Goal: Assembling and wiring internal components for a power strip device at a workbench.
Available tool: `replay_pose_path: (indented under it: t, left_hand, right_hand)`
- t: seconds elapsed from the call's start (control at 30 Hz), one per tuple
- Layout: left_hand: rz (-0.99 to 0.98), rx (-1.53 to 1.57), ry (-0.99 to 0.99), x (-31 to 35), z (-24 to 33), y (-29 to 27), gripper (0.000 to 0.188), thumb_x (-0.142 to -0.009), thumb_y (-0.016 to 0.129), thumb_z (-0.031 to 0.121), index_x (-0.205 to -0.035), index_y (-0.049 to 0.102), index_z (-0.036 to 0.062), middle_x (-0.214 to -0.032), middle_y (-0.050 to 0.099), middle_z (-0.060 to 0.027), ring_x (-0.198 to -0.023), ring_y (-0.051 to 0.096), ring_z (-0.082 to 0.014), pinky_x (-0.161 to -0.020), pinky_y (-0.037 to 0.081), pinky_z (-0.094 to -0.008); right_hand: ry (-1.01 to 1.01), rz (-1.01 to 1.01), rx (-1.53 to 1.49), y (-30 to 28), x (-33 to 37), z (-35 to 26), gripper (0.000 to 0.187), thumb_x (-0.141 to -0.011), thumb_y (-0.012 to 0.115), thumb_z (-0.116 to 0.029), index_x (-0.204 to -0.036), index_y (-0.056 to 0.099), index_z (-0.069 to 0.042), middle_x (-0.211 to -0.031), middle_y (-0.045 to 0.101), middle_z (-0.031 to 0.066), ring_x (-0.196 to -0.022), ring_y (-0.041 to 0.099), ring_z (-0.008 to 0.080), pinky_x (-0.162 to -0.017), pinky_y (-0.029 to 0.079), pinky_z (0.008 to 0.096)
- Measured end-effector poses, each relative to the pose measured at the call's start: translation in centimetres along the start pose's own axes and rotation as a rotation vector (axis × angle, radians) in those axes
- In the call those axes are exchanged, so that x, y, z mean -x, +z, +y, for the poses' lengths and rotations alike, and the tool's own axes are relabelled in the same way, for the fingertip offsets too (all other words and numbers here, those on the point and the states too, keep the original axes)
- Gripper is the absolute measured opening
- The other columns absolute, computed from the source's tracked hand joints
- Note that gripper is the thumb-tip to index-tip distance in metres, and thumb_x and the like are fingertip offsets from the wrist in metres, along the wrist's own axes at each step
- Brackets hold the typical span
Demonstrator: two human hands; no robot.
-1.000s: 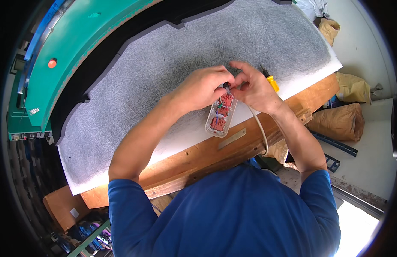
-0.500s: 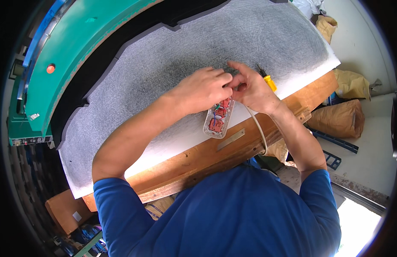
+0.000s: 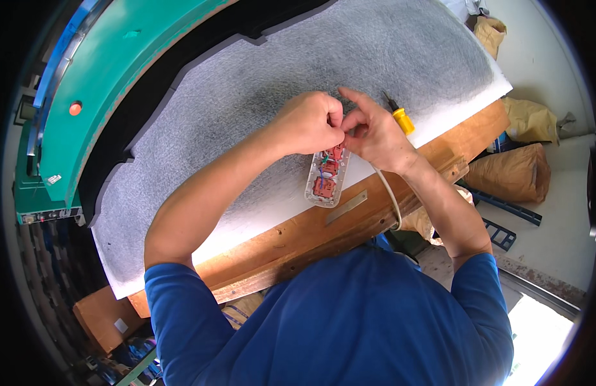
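An opened power strip (image 3: 338,188) lies at the near edge of the grey mat, its pale casing showing red socket parts and thin green and blue wires inside. Over its far end, my left hand (image 3: 312,123) is closed in a pinch; whatever lies between the fingertips is hidden. Close against it, my right hand (image 3: 381,140) has thumb and bent fingers drawn together, with the forefinger stretched outward. What it pinches is too small to make out. A white cable (image 3: 392,196) runs from under the right hand over the table edge. Just right of that hand rests a yellow-handled screwdriver (image 3: 403,121).
A flat metal strip (image 3: 347,207) lies on the wooden table edge (image 3: 272,251). The grey mat (image 3: 214,122) covers the tabletop. A green machine (image 3: 105,83) curves along the far left. Brown paper sacks (image 3: 513,172) and a blue plastic rack (image 3: 502,235) stand at right.
My left hand has rolled and its fingers have curled tighter, the knuckles rising slightly. My right hand has shifted only a little. The power strip and screwdriver stay in place.
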State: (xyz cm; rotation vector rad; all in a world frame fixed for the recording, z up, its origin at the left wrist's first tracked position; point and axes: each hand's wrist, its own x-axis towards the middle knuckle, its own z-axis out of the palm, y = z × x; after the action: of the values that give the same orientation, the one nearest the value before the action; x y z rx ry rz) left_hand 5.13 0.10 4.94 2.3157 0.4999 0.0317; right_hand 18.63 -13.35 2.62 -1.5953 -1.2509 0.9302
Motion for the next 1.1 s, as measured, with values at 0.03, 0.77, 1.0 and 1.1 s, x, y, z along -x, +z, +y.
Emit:
replay_pose_path:
  t: [0.03,0.77,1.0,1.1]
  left_hand:
    - [-0.004,-0.001,0.001,-0.3,0.0,0.1,0.007,-0.074,0.069,0.005,-0.076,0.064,0.0020,-0.079,0.065,-0.0080,-0.071,0.064,-0.0188,-0.063,0.050,-0.0337]
    - [0.059,0.626,-0.313,0.3,-1.6,0.3,0.016,-0.093,0.067,0.017,-0.101,0.066,0.0030,-0.086,0.066,-0.0031,-0.075,0.062,-0.0103,-0.063,0.053,-0.0254]
    - [0.062,0.650,-0.313,0.6,-1.9,0.1,0.017,-0.092,0.068,0.017,-0.100,0.066,0.0026,-0.085,0.065,-0.0028,-0.075,0.062,-0.0102,-0.062,0.052,-0.0253]
    - [0.072,0.642,-0.320,0.6,-1.6,0.0,0.016,-0.091,0.069,0.017,-0.099,0.066,0.0030,-0.085,0.065,-0.0026,-0.076,0.062,-0.0102,-0.062,0.052,-0.0253]
  right_hand:
    - [-0.003,0.006,0.010,0.0,0.1,0.1,0.076,-0.078,0.071,0.004,-0.146,0.037,0.001,-0.089,0.070,0.0086,-0.081,0.065,0.0158,-0.074,0.053,0.0295]
    - [-0.440,0.208,0.085,1.9,0.7,2.6,0.022,-0.078,0.070,0.009,-0.095,0.068,-0.004,-0.086,0.067,0.0089,-0.078,0.065,0.0247,-0.065,0.054,0.0332]
    - [-0.564,0.221,0.257,2.0,0.5,2.4,0.023,-0.076,0.070,0.009,-0.095,0.070,-0.004,-0.088,0.067,0.0111,-0.079,0.066,0.0283,-0.067,0.054,0.0355]
    - [-0.574,0.231,0.302,2.0,0.5,2.2,0.023,-0.076,0.070,0.009,-0.095,0.071,-0.004,-0.088,0.067,0.0115,-0.079,0.066,0.0290,-0.068,0.055,0.0361]
